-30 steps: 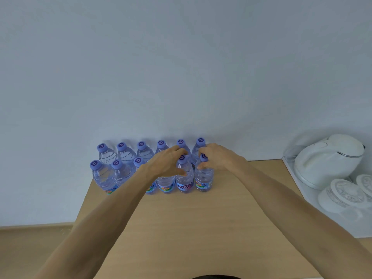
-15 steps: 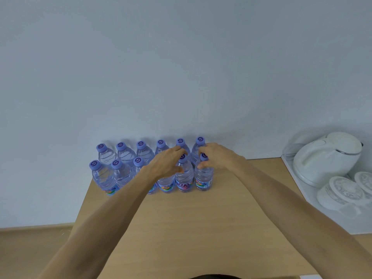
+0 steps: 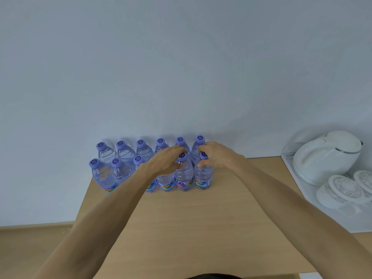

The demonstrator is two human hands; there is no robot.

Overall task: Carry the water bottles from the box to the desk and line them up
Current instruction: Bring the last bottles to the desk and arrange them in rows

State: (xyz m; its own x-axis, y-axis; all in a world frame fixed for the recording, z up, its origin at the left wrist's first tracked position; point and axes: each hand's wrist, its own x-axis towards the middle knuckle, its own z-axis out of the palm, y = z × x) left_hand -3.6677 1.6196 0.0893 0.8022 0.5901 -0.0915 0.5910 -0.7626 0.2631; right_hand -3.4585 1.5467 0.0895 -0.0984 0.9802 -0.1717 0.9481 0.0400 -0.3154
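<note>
Against a pale wall, the desk (image 3: 181, 228) carries two rows of water bottles (image 3: 122, 152). At their right end, the left hand (image 3: 167, 160) grips one front bottle (image 3: 183, 174); the right hand (image 3: 216, 156) grips the end bottle (image 3: 203, 176). Right of the bottles sits a white kettle (image 3: 326, 156).

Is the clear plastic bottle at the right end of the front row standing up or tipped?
Upright: the clear plastic bottle stands on the wooden desk, purple cap on top, gripped by the right hand.
</note>
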